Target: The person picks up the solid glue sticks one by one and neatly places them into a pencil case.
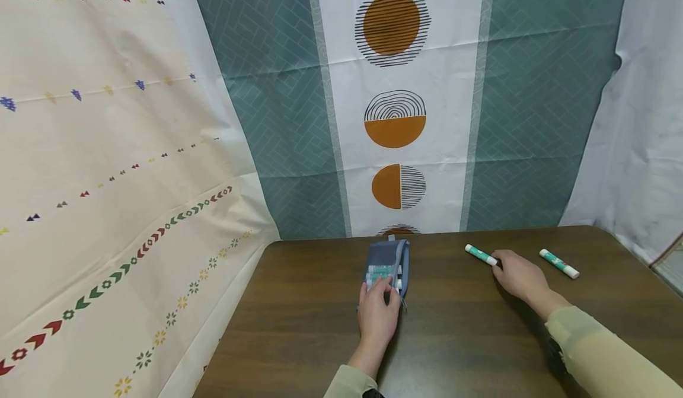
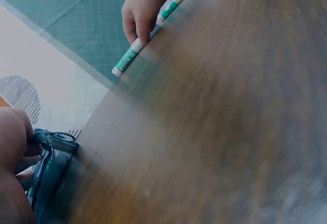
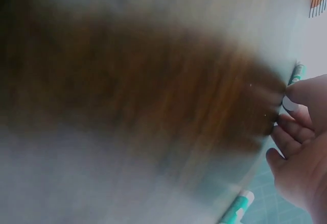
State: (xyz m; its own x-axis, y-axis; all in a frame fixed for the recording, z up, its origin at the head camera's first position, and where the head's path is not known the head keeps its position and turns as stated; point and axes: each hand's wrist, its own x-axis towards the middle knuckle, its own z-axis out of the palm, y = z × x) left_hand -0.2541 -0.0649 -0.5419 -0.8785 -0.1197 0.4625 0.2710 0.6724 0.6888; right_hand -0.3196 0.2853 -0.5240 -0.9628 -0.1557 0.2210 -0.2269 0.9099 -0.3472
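Observation:
A grey-blue zippered pencil case [image 1: 382,250] lies at the back of the table, its opening showing several green-and-white sticks [image 1: 380,271] inside. My left hand [image 1: 379,315] is at its near end, fingers curled over the opening's edge; the left wrist view shows the fingers gripping the case [image 2: 53,165]. To the right, my right hand [image 1: 519,274] pinches the white near end of a green-and-white glue stick [image 1: 480,254] lying on the table. In the right wrist view that white end [image 3: 290,104] sits between thumb and fingers. A second glue stick [image 1: 559,263] lies right of this hand.
The brown wooden table [image 1: 448,338] ends at a back edge just behind the case and sticks. A green and white patterned cloth [image 1: 288,119] hangs behind it. Pale cloths hang along the left [image 1: 133,149] and right [image 1: 635,119].

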